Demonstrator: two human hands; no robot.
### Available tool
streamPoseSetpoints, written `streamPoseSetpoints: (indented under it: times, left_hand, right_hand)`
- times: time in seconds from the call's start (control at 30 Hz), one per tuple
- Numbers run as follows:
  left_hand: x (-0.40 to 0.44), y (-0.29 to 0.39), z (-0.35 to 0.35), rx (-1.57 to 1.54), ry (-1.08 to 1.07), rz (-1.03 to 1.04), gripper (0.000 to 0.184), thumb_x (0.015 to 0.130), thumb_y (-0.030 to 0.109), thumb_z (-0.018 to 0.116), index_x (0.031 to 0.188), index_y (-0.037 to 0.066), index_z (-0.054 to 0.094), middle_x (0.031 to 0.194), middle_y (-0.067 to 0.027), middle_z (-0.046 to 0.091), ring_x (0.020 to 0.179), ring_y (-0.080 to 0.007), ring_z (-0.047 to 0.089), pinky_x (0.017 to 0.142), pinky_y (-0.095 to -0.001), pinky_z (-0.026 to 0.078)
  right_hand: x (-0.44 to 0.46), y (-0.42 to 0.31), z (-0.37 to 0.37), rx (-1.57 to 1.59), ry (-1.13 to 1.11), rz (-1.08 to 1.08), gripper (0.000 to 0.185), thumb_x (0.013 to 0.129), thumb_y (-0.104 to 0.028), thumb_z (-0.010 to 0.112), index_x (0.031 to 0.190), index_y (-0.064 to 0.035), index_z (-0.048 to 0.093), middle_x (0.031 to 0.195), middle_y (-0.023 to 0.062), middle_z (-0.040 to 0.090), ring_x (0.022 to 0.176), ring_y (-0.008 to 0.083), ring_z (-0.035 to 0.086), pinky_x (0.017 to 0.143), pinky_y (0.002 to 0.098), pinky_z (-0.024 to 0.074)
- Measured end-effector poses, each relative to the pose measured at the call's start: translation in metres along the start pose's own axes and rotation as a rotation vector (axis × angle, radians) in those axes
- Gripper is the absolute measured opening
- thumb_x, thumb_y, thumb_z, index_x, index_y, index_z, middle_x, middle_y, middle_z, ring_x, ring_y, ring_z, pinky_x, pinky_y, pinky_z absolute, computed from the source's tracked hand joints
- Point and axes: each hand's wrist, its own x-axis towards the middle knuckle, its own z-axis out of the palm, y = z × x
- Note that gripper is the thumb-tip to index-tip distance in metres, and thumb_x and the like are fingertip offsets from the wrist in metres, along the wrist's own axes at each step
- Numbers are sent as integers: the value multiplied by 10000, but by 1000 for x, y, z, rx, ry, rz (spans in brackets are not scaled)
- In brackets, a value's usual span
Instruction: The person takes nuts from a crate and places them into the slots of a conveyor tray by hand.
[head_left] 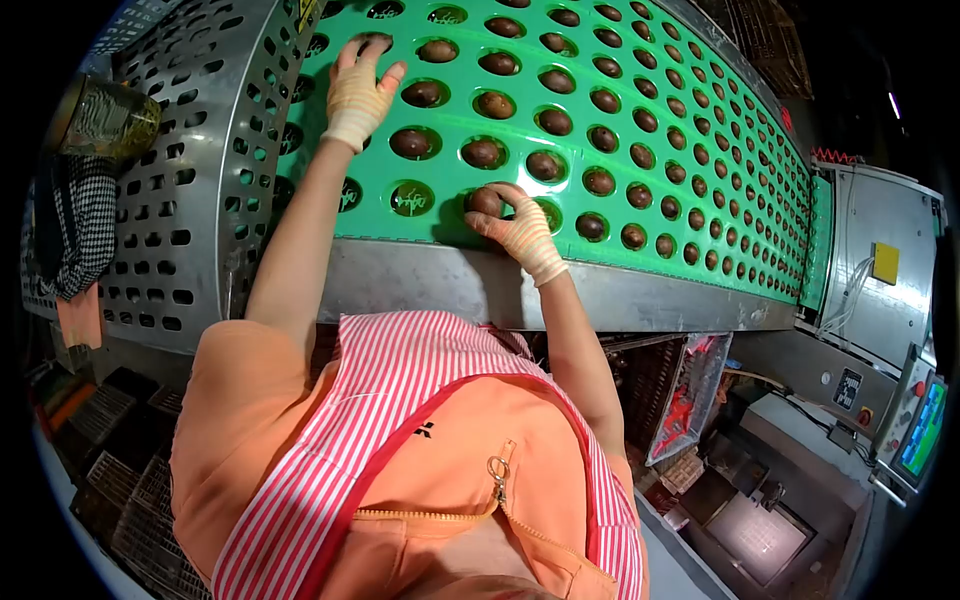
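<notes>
Head view — right hand, gloved, grasps a brown ball at the near row of the green tray. Left hand bends over a farther hole — cannot tell whether its grip holds anything. Other balls sit in holes rightward.

brown oval pieces — in rows
</notes>
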Motion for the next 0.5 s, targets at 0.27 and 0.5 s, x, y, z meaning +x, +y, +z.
streamPoseSetpoints:
  times: [0.27, 0.5]
  left_hand:
    - [-82, 38, -40, -268, 28, -4, 464, 897, 386, 627, 1266, 109, 581, 1368, -188, 449, 1217, -360, 487, 977, -430, 445]
    - [-113, 31, -88, -796, 74, -229, 314, 987, 242, 540, 1210, 33, 610, 1117, -83, 607, 875, -132, 581, 821, -276, 484]
  right_hand:
    - [-20, 10, -57, -831, 92, 123, 591, 726, -203, 758, 1283, -167, 563, 1266, 171, 524, 1025, 362, 605, 853, 449, 508]
    - [4, -42, 19, -385, 84, -590, 478, 801, -101, 676, 1261, -126, 547, 1202, 178, 564, 1101, 380, 554, 888, 446, 486]
